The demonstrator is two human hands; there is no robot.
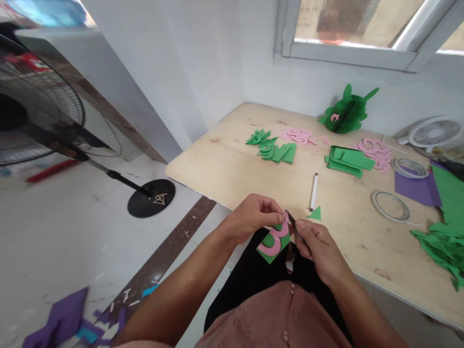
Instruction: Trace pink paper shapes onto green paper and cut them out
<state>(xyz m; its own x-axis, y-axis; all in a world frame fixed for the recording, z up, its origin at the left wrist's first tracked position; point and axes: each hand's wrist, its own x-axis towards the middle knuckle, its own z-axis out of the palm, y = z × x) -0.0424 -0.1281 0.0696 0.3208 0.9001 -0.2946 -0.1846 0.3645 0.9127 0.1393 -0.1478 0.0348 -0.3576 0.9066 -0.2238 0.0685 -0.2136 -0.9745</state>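
Note:
My left hand (259, 216) pinches the upper edge of a green craft sheet (270, 258) over my lap, just off the table's front edge. On that sheet lies a pink curly cutout (270, 247). My right hand (319, 246) is closed around dark scissors (294, 223), their handles mostly hidden by my fingers. The scissors' tips meet the top right corner of the sheet, close to my left fingertips. A small green triangular scrap (316, 213) and a white marker (313, 192) lie on the table just beyond my hands.
On the wooden table (224, 159) are green cut pieces (277, 152), pink cutouts (299, 136), a green stack (348, 161), tape rolls (390, 207), purple sheets (416, 188) and green scraps (440, 249). A green paper figure (346, 111) and white fan (435, 131) stand behind. A floor fan (150, 198) is left.

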